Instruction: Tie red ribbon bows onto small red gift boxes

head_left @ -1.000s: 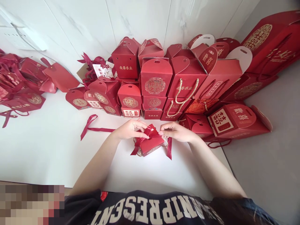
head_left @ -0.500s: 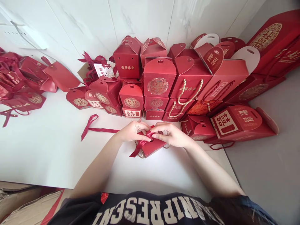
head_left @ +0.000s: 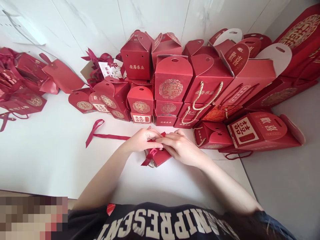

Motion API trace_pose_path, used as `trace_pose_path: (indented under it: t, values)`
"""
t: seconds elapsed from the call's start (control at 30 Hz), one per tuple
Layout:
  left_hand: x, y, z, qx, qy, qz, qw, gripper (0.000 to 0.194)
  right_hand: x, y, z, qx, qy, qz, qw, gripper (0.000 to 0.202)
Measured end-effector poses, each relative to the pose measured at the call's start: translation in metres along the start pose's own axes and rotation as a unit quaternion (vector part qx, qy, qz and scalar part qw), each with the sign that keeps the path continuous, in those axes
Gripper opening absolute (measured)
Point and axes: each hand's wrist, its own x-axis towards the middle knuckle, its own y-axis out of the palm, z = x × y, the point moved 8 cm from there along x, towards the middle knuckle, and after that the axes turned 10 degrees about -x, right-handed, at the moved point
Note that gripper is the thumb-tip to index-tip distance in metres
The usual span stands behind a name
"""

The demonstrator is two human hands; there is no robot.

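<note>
A small red gift box (head_left: 163,158) with a cord handle lies on the white table between my hands. Dark red ribbon (head_left: 111,136) runs in from the left, passes under my fingers, and a cut tail hangs over the box's left side. From the left, my left hand (head_left: 142,140) pinches the ribbon on top of the box, thumb and fingers closed. My right hand (head_left: 182,148) reaches over from the right, its closed fingers meeting the left fingertips at the ribbon. The gathered part of the ribbon is mostly hidden by the fingers.
Stacked red gift boxes (head_left: 173,78) stand behind my hands along the tiled wall. A box with a white label (head_left: 266,131) lies at the right by the grey wall. More red boxes (head_left: 26,100) and ribbons are piled at the far left of the white table (head_left: 50,150).
My right hand has turned over toward the left, its back now covering the box's right side and the ribbon fold. My left hand stays at the ribbon. The view has shifted slightly.
</note>
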Motion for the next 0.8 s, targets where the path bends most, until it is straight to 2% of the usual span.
trace_pose_path:
  t: [0.13, 0.23, 0.33, 0.4, 0.5, 0.8]
  values:
    - [0.0, 0.0, 0.0, 0.021, 0.0, -0.006, 1.0, 0.021, -0.001, -0.002, -0.013, 0.116, 0.049, -0.014, 0.992, 0.02]
    - [-0.001, 0.001, -0.002, 0.024, 0.009, -0.001, 1.0, 0.018, -0.003, 0.001, -0.029, 0.202, 0.108, 0.013, 0.973, 0.022]
    - [-0.002, 0.001, -0.005, 0.054, 0.031, -0.008, 0.998, 0.017, -0.002, 0.003, -0.039, 0.222, 0.145, 0.019, 0.964, 0.027]
    - [-0.003, 0.002, -0.008, 0.083, 0.038, -0.015, 0.996, 0.018, 0.001, 0.004, -0.04, 0.215, 0.148, 0.002, 0.965, 0.033]
    - [-0.005, 0.003, -0.011, 0.108, 0.034, -0.019, 0.993, 0.02, 0.004, 0.005, -0.037, 0.21, 0.132, -0.024, 0.969, 0.028]
    - [-0.006, 0.001, -0.002, -0.027, 0.007, -0.022, 0.999, 0.021, 0.002, -0.004, -0.043, 0.207, 0.111, -0.052, 0.971, 0.025]
